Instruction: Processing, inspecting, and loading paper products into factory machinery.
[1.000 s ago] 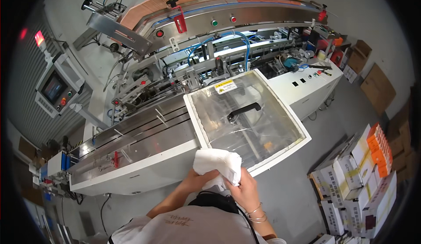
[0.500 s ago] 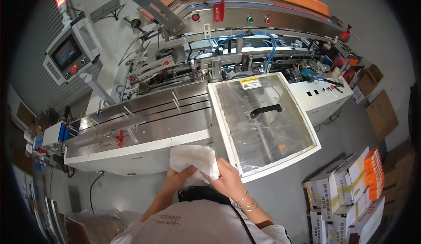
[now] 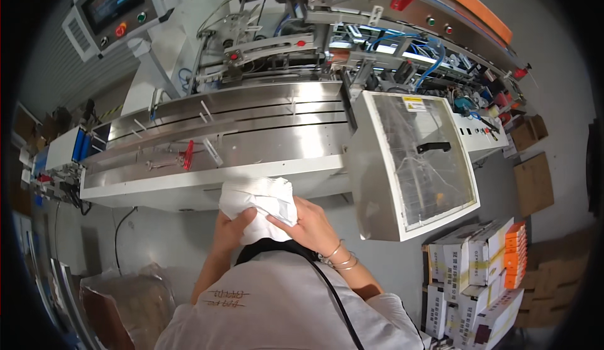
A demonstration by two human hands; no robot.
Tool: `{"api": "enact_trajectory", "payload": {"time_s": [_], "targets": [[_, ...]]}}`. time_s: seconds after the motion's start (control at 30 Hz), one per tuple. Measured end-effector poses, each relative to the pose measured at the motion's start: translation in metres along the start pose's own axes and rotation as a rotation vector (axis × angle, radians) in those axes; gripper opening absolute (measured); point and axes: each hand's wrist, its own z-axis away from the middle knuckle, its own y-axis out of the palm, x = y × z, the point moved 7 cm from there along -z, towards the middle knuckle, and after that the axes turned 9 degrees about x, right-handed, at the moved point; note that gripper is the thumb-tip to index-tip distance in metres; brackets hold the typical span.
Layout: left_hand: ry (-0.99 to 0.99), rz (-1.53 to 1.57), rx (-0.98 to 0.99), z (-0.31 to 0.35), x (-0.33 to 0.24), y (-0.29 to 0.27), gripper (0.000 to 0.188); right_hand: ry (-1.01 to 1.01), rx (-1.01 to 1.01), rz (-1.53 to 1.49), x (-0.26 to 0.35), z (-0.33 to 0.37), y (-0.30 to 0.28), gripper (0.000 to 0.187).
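A soft white folded bundle [image 3: 261, 193], cloth or paper, is held between my two hands in front of my chest. My left hand [image 3: 230, 229] grips its lower left side, with the thumb lying on top. On the other side my right hand [image 3: 309, 225] pinches the lower right corner, where a loose flap folds over under the thumb. The fingers of both hands are mostly hidden under the bundle. Just beyond it runs the white front edge of a long machine with a steel bed [image 3: 258, 145].
A white-framed clear cover [image 3: 434, 161] with a black handle juts out at right. A control panel [image 3: 113, 4] stands at upper left. Stacked cartons [image 3: 469, 274] are on the floor at right, and a plastic-wrapped bundle [image 3: 132, 306] lies at lower left.
My view has shifted, bringing the steel bed and control panel nearer. The white bundle has tipped, showing a folded flap, and both hands still hold it.
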Motion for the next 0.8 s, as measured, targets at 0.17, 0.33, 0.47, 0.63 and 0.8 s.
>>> {"api": "enact_trajectory", "payload": {"time_s": [0.17,0.33,0.47,0.63,0.8], "targets": [[0.003,-0.068,-0.106,-0.005,-0.012,-0.056,0.028,0.163,0.141,0.062,-0.004,-0.035,0.052,0.026],[0.042,-0.077,-0.136,-0.019,-0.029,-0.081,0.02,0.222,0.198,-0.146,-0.017,-0.066,0.072,0.044],[-0.018,-0.109,-0.088,-0.033,-0.03,-0.091,0.025,0.149,0.193,-0.607,-0.032,-0.088,0.078,0.063],[0.07,-0.099,-0.077,-0.058,-0.034,-0.092,0.037,0.044,0.417,-0.517,-0.038,-0.126,0.091,0.06],[-0.213,0.182,-0.336,-0.09,-0.009,-0.123,0.032,0.48,0.267,-0.88,-0.079,-0.163,0.09,0.04]]}}
